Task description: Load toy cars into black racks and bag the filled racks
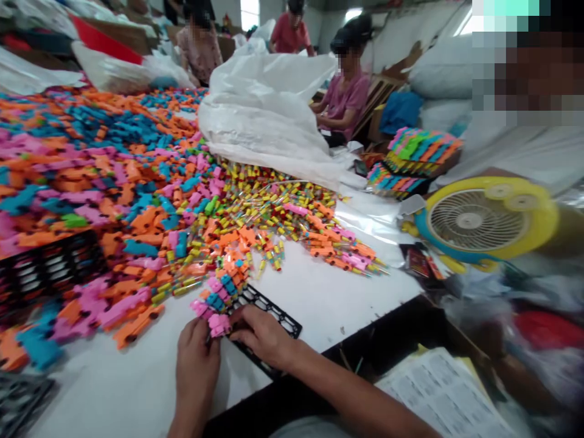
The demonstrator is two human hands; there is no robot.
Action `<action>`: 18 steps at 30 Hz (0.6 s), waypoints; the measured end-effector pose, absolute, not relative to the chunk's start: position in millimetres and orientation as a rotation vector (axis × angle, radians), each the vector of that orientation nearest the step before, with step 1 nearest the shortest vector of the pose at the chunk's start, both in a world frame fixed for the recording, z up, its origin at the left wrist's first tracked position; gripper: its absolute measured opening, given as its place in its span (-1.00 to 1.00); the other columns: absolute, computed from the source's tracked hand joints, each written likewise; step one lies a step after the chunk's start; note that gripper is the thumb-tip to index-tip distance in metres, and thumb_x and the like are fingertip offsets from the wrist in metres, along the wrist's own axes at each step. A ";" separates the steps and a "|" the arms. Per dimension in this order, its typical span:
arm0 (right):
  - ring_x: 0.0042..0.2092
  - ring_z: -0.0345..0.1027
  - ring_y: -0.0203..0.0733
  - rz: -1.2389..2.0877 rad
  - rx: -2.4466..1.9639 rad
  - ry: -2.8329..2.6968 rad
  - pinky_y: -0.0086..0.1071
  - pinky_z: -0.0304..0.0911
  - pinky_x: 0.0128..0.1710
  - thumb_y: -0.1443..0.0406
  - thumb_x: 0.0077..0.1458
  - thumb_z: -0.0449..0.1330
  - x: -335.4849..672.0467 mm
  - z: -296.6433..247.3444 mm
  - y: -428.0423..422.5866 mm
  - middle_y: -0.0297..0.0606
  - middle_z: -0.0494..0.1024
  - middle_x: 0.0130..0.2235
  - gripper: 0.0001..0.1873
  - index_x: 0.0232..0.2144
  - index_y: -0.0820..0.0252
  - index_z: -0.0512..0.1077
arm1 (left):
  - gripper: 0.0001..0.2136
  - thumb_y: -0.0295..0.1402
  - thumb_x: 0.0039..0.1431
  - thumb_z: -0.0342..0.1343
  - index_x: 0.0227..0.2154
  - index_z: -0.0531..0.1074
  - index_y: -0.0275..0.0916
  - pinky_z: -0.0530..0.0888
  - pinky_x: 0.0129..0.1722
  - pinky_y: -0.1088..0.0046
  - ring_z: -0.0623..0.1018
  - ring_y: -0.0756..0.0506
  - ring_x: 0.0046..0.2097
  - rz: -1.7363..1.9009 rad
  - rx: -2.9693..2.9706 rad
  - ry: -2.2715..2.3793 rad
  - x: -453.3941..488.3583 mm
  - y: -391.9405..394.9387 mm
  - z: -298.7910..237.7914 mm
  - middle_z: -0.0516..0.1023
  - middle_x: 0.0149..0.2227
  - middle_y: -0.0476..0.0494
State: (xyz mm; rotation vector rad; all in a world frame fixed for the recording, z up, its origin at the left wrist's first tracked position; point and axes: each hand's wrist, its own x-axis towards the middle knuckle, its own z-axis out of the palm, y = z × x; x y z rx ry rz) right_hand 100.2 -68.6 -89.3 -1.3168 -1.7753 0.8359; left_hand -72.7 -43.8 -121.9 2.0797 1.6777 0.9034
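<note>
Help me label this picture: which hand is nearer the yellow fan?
Right. The right hand is left of the fan, over a black tray; the left hand is farther left, by a pink toy.

Here it's a workshop, no mistaking it: toy cars (104, 143) by the heap, spreading across a broad white work surface (347, 310), a big white sack (264, 103) slumped among them, filled trays (424, 149) stacked to the side, bulging bags (442, 67) piled by the wall, and several people (349, 100) around the far side.
</note>
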 end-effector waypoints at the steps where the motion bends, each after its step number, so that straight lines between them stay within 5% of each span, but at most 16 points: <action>1: -0.18 0.39 -0.23 0.763 -1.312 -1.701 -0.40 0.31 -0.16 0.29 0.20 0.10 118.5 -88.8 -68.7 -0.29 0.49 -0.19 -0.85 -0.15 0.08 0.35 | -0.79 -0.27 0.08 -0.05 -0.28 0.41 -0.19 0.43 -0.07 0.18 0.44 -0.22 -0.10 0.879 2.086 1.695 -73.0 -41.9 -121.4 0.46 -0.19 -0.21; 7: 0.15 0.08 0.08 -0.186 -2.132 -1.184 0.04 0.02 0.13 0.27 0.20 0.04 295.1 -94.5 -89.6 -0.06 0.30 0.13 -0.65 0.02 0.11 0.37 | -0.63 -0.12 0.14 -0.13 -0.15 0.36 -0.26 0.41 -0.05 0.13 0.44 -0.23 -0.11 0.860 1.902 1.842 -67.1 -61.5 -98.9 0.44 -0.19 -0.25; 13: 0.07 0.16 0.05 -0.150 -2.372 -1.423 -0.02 0.02 0.05 0.31 0.23 0.02 279.5 -111.5 -96.0 -0.13 0.37 0.10 -0.55 0.15 -0.05 0.27 | -0.48 0.17 0.00 -0.02 -0.27 0.37 -0.22 0.43 -0.13 0.12 0.43 -0.24 -0.19 0.879 1.791 1.854 -45.4 -79.5 -88.7 0.40 -0.31 -0.16; 18: 0.15 0.14 0.00 0.005 -2.087 -1.593 -0.12 0.04 0.07 0.31 0.23 0.03 226.1 -113.4 -72.4 -0.07 0.28 0.18 -0.48 0.23 0.05 0.15 | -0.57 0.06 0.13 -0.10 -0.37 0.41 -0.22 0.42 -0.15 0.11 0.40 -0.24 -0.20 0.900 2.010 1.888 -38.7 -68.9 -101.8 0.39 -0.36 -0.18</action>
